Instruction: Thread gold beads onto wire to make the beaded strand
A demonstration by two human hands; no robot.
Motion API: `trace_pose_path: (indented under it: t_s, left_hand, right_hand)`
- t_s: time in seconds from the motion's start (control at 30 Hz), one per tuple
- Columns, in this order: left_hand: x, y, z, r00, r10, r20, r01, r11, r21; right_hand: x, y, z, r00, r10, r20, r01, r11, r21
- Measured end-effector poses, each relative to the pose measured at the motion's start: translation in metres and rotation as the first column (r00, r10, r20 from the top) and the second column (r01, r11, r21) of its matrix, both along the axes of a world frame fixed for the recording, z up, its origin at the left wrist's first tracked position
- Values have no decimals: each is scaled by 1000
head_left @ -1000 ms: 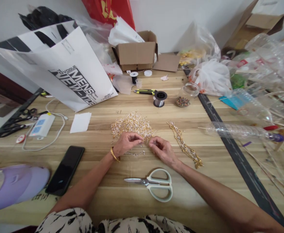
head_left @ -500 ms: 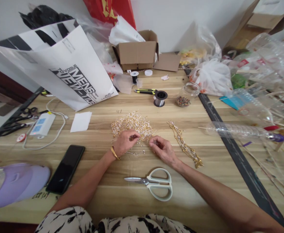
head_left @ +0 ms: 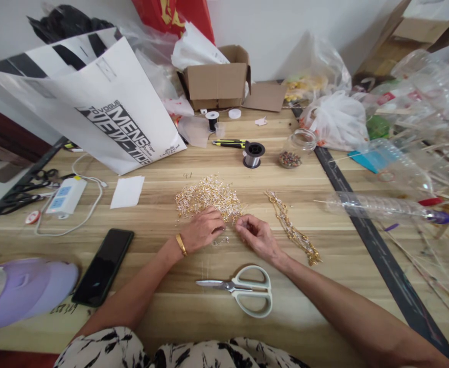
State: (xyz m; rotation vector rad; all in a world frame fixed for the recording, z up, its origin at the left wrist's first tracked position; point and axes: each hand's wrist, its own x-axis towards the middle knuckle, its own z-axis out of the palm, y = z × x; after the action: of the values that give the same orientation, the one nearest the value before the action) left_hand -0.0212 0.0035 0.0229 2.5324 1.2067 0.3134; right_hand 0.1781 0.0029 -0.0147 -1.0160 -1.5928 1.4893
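A heap of small gold and silver beads lies in front of both hands. My left hand, a gold bracelet on its wrist, rests at the heap's near edge, fingers closed and tips bent down. Just below those fingertips a short silver bead strand shows on the table, partly covered. My right hand is pinched at the heap's right corner; what lies between its fingers is too small to make out. To its right are gold and silver beaded strands. White-handled scissors lie nearer me, pointing left.
A wire spool, a yellow-black cutter and a bead jar stand behind the heap. On the left are a phone, a power strip and a paper bag. Plastic bottles crowd the right.
My left hand has turned over and lowered, its fingers moving right and down towards the short strand, which is now partly covered. My right hand stays in nearly the same place.
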Motion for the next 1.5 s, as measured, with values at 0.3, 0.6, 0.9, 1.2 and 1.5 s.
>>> trace_pose_path:
  t_s: [0.3, 0.6, 0.9, 1.2, 1.5]
  left_hand:
    - [2, 0, -4, 999, -8, -45, 8, 1000, 7]
    - [2, -1, -5, 998, -20, -66, 24, 998, 50]
    - [3, 1, -9, 975, 85, 203, -88, 996, 6]
    - [7, -1, -6, 750, 428, 504, -193, 871, -452]
    - [6, 1, -13, 623, 544, 562, -125, 778, -616]
  right_hand:
    - [0, 1, -2, 1000, -6, 7, 6, 1000, 20]
    - [0, 0, 1, 1000, -1, 19, 1, 1000, 20]
    - [0, 0, 0, 1000, 0, 12, -1, 1000, 17]
    - [0, 0, 0, 1000, 5, 21, -5, 999, 37]
    - [-1, 0, 0, 1000, 17, 20, -18, 999, 52]
